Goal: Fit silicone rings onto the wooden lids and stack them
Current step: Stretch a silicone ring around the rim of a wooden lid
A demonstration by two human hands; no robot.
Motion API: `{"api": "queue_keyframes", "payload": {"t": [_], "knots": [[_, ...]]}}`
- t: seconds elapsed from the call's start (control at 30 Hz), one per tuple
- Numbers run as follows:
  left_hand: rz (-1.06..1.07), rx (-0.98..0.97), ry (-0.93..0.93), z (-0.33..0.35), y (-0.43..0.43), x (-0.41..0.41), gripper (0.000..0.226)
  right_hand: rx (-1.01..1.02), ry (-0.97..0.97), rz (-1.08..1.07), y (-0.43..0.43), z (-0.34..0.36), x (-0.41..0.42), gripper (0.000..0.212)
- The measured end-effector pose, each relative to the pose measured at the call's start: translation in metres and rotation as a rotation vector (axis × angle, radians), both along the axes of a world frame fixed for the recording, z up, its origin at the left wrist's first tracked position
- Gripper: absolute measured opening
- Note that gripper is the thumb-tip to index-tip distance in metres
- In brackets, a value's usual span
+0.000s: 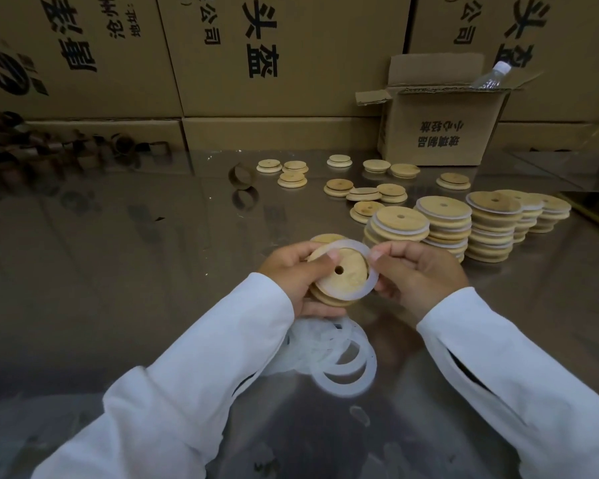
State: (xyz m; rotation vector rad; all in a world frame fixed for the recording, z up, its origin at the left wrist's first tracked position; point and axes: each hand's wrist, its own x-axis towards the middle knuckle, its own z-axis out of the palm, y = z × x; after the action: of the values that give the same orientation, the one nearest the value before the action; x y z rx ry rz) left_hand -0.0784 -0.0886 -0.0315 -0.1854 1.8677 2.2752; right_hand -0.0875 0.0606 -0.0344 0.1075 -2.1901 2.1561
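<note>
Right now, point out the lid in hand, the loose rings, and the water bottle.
wooden lid [348,283], head view, face beside its hole
loose rings [346,388], head view, nearest ring's band
water bottle [501,67], head view, white cap

left hand [293,273] curled round wooden lid [346,271], thumb pressed on its top face, right hand [421,271] pinching silicone ring [370,283] at the lid's right edge, both forearms in white sleeves [194,368] angled inward, hands close together
</note>
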Motion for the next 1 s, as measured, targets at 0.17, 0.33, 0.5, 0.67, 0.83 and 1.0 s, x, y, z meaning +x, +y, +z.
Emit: {"api": "queue_keyframes", "payload": {"t": [0.17, 0.33, 0.5, 0.67, 0.83, 1.0], "knots": [[-0.024, -0.043, 0.027, -0.0017, 0.0014, 0.0007, 0.018, 0.125, 0.070, -0.021, -0.0021, 0.0019, 0.0052, 0.014], [-0.067, -0.064, 0.091, -0.0014, 0.0036, 0.0040, 0.015, 0.284, 0.189, -0.083, -0.0039, 0.0011, 0.0100, 0.012], [-0.095, -0.080, 0.138, -0.0019, 0.0030, 0.0053, 0.018, 0.278, 0.189, -0.126, -0.0032, 0.0011, 0.0081, 0.011], [-0.049, -0.093, 0.238, -0.0035, 0.0017, 0.0056, 0.017, 0.233, 0.162, -0.142, -0.0028, 0.0014, 0.0064, 0.012], [0.006, -0.088, 0.262, -0.0038, 0.0012, 0.0046, 0.013, 0.143, 0.111, -0.099, -0.0022, 0.0039, 0.0048, 0.017], [0.047, -0.047, 0.272, -0.0039, 0.0019, 0.0043, 0.019, 0.140, 0.126, -0.089, -0.0013, 0.0039, 0.0037, 0.021]]}}
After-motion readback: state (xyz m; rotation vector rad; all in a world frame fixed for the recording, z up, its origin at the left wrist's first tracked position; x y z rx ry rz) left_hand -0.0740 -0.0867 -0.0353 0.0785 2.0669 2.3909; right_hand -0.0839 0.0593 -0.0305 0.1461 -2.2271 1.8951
